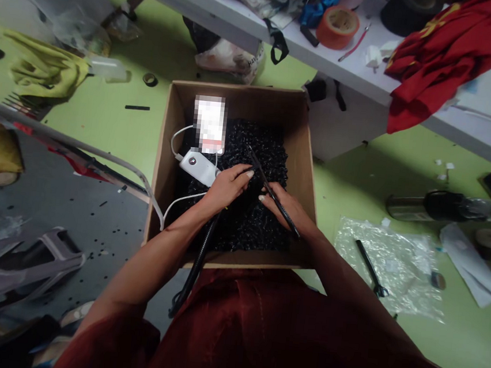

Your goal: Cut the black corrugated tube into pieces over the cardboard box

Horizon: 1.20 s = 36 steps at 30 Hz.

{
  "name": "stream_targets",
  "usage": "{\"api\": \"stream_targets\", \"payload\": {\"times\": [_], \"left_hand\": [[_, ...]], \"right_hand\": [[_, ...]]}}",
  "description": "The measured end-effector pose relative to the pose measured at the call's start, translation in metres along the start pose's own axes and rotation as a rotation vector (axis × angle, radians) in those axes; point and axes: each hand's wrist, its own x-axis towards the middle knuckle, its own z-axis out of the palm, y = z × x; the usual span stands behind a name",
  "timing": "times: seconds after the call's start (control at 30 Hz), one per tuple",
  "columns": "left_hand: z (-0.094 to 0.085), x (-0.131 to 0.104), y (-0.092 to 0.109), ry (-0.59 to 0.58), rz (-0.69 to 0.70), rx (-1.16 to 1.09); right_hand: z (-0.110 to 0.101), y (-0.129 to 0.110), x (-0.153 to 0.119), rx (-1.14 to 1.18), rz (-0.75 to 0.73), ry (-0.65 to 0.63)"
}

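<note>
Both hands are over an open cardboard box (311, 173) filled with a heap of small shiny black pieces (241, 230). My left hand (228, 187) is closed, fingertips pinched near a long thin black strip. A black ribbed strap (205, 244) runs from beneath this hand over the box's front edge, ending in a loop. My right hand (287, 205) is partly curled around the long thin black strip (280, 206), which slants across its fingers. What lies inside each grip is partly hidden. A white power bank (198, 168) and a lit phone (210, 124) lie on the heap, joined by white cable.
A cluttered white table (360, 73) stands ahead, holding orange tape (337, 28) and red cloth (452, 59). On the right lie a clear plastic bag (411, 263), a looped black strap (370, 265) and a metal flask (408, 206). A grey stool (24, 267) is at left.
</note>
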Motion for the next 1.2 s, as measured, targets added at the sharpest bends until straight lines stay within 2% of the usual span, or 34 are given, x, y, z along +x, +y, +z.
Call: {"api": "stream_targets", "payload": {"times": [0.1,0.5,1.2], "left_hand": [[0.000,0.001,-0.003,-0.035,0.030,0.026],[0.002,0.005,-0.009,-0.040,-0.008,0.012],[0.001,0.007,-0.011,-0.055,-0.149,-0.076]], "right_hand": [[0.001,0.001,-0.001,-0.030,0.001,0.014],[0.007,0.009,0.002,-0.125,0.024,0.030],[0.013,0.017,0.004,-0.261,0.045,0.038]]}}
